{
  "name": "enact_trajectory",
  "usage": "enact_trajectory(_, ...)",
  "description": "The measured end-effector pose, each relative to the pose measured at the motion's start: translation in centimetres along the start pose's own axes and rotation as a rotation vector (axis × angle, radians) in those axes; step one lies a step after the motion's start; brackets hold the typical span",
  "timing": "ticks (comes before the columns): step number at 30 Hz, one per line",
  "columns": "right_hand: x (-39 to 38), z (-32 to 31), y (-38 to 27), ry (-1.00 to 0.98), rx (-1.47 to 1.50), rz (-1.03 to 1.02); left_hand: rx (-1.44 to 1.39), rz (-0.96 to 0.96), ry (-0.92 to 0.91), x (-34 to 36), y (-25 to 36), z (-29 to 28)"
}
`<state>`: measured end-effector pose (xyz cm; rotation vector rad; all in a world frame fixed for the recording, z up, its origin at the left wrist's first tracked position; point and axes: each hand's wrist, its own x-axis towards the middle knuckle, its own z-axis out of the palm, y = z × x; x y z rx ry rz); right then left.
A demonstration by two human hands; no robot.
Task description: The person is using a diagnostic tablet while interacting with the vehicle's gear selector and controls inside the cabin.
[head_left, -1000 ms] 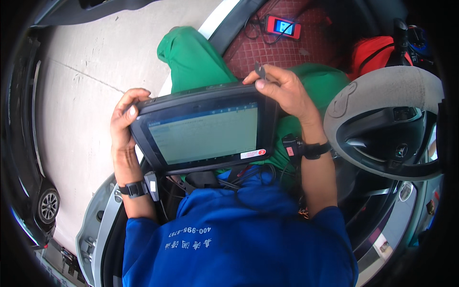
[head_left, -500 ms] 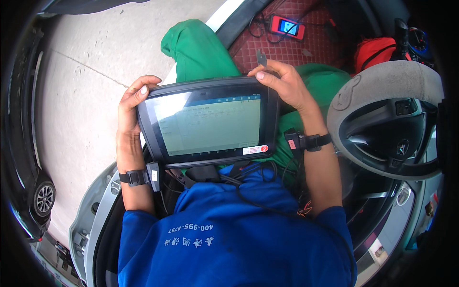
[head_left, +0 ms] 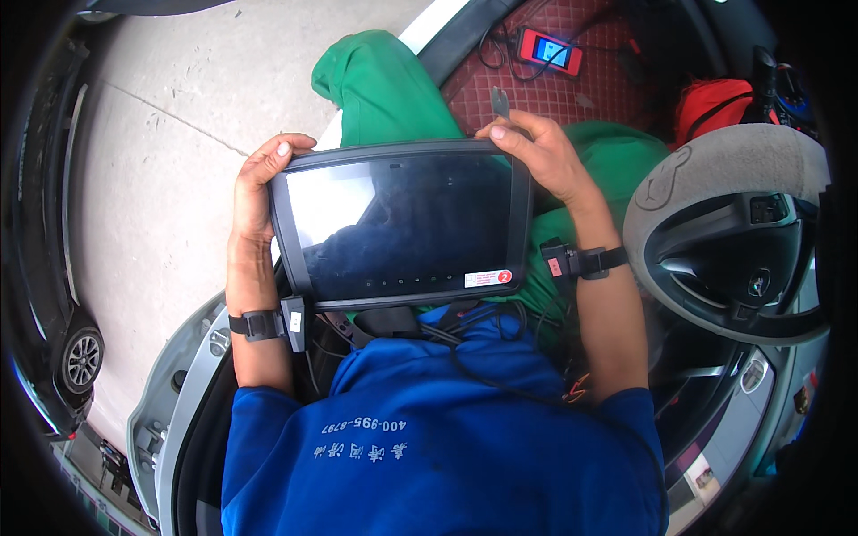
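Note:
A large black tablet [head_left: 402, 228] with a thick frame rests above my lap, its screen dark and reflecting light. My left hand [head_left: 262, 183] is closed round its left edge, thumb on the top corner. At the far right corner my right hand [head_left: 545, 161] grips it, thumb on the frame. A small grey flat metal piece with a forked end [head_left: 500, 102] sticks up from the right-hand fingers; how they hold it is hidden. Both wrists wear black straps with small boxes.
To the right stands a steering wheel [head_left: 657, 201] in a grey cover. A red handheld device [head_left: 550, 54] with a lit screen and black cable lies on the red quilted car floor mat [head_left: 483, 94]. A dark car [head_left: 40, 223] stands at left beyond the concrete floor [head_left: 170, 170].
The tablet's screen has gone from a lit page to dark. The tablet and both hands have shifted slightly right in view, as have the surroundings; the grip looks the same.

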<state>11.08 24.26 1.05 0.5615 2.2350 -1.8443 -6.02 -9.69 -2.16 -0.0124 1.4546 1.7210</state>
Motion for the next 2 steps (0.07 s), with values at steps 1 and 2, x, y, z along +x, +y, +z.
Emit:
enact_trajectory(1, 0.04, 0.03, 0.07, 0.007, -0.007, -0.014, 0.006, 0.005, 0.01, -0.03, -0.03, 0.02)
enact_trajectory(2, 0.11, -0.02, 0.09, 0.0, -0.019, -0.003, 0.013, 0.011, 0.022, -0.08, 0.02, 0.05)
